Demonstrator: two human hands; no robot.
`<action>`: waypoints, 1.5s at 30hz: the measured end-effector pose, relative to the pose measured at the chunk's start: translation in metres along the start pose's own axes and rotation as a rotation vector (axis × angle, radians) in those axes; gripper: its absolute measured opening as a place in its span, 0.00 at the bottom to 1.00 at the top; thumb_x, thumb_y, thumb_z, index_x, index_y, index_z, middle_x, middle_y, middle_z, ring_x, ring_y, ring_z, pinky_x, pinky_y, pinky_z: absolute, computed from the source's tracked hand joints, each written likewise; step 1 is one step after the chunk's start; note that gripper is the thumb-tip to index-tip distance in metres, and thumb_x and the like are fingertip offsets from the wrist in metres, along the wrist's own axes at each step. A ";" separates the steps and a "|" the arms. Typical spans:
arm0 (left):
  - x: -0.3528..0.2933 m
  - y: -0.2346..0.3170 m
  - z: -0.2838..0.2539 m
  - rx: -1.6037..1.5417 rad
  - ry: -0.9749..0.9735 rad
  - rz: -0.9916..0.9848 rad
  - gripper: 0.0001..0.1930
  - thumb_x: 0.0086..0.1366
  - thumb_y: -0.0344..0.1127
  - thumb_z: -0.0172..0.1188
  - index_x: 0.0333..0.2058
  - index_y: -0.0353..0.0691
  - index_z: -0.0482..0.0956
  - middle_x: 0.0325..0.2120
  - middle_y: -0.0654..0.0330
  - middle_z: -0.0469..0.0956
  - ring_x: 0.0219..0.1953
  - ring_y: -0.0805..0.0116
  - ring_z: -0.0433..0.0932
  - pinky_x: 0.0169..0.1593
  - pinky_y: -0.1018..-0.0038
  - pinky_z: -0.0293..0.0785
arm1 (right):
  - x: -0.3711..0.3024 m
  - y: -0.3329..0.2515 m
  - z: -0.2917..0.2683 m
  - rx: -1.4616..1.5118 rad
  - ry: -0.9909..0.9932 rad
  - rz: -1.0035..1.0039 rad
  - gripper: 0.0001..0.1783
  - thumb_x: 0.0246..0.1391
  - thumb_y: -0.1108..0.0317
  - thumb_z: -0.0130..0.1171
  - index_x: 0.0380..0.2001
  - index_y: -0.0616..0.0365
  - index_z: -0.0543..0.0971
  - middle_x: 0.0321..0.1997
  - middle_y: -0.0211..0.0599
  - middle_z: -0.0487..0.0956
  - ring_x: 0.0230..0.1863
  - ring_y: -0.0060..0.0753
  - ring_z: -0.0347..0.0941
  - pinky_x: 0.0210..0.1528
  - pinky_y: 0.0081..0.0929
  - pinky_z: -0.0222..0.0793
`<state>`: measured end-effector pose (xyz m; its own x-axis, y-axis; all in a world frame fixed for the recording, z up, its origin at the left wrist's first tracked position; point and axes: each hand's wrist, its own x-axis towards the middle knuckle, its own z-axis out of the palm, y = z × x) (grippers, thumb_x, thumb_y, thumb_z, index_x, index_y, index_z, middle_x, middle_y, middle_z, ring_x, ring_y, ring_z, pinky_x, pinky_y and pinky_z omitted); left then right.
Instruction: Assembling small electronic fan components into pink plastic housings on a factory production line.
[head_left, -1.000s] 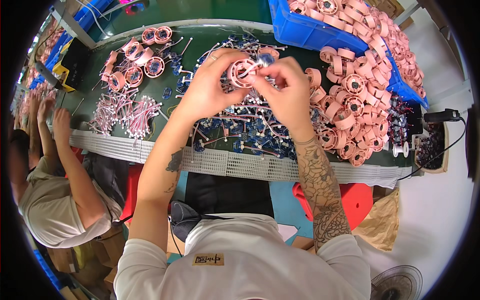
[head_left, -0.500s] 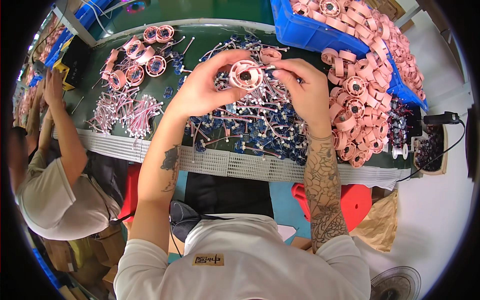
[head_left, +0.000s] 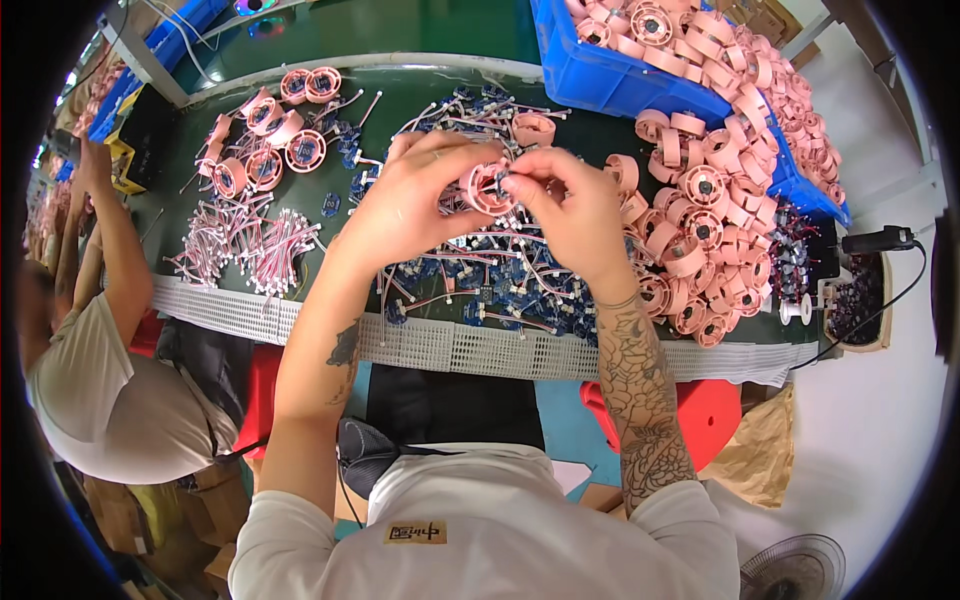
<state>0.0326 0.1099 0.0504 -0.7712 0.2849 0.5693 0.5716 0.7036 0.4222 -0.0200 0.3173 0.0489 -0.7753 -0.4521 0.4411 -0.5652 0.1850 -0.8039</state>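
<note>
My left hand (head_left: 405, 205) grips a pink plastic ring housing (head_left: 477, 192) around its outside, above the middle of the workbench. At the ring's open face, the thumb and fingers of my right hand (head_left: 580, 215) pinch a small dark part, apparently a blue circuit board; my fingertips cover much of it. Beneath both hands spreads a heap of blue circuit boards (head_left: 480, 275) with thin red-and-white wires and white plugs. Another pink ring (head_left: 533, 129) lies just beyond my hands.
Pink rings with boards (head_left: 263, 168) and a wire bundle (head_left: 275, 250) lie left. A pile of pink rings (head_left: 690, 255) stands right, below an overfull blue crate (head_left: 590, 80). White mesh strip (head_left: 480, 345) lines the near edge. A co-worker (head_left: 120, 390) works at left.
My right hand's fingers have shifted from a wire plug beside the ring to its open face. The ring has tilted and moved slightly lower; the whole view has shifted a little.
</note>
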 end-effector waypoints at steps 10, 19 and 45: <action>-0.001 0.002 -0.001 -0.032 -0.043 -0.050 0.35 0.44 0.35 0.78 0.55 0.42 0.78 0.50 0.60 0.81 0.50 0.59 0.77 0.58 0.63 0.66 | 0.001 0.000 0.003 -0.153 0.004 -0.128 0.10 0.49 0.70 0.70 0.33 0.60 0.81 0.33 0.37 0.80 0.38 0.41 0.75 0.40 0.35 0.72; 0.002 0.004 -0.004 -0.123 0.057 -0.020 0.34 0.46 0.35 0.77 0.54 0.44 0.78 0.49 0.61 0.80 0.51 0.58 0.77 0.56 0.61 0.68 | -0.001 0.008 0.013 0.115 0.056 0.032 0.28 0.55 0.67 0.69 0.56 0.64 0.71 0.47 0.41 0.77 0.43 0.28 0.78 0.34 0.22 0.75; 0.004 0.012 0.004 -0.067 0.115 0.061 0.36 0.43 0.34 0.79 0.55 0.41 0.78 0.55 0.58 0.80 0.52 0.58 0.78 0.56 0.64 0.69 | -0.004 0.007 0.019 0.586 0.023 0.123 0.23 0.57 0.77 0.64 0.56 0.71 0.74 0.48 0.37 0.79 0.47 0.21 0.77 0.48 0.20 0.77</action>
<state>0.0354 0.1216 0.0546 -0.6993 0.2467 0.6709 0.6368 0.6414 0.4279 -0.0157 0.3038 0.0339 -0.8348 -0.4375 0.3343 -0.2267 -0.2802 -0.9328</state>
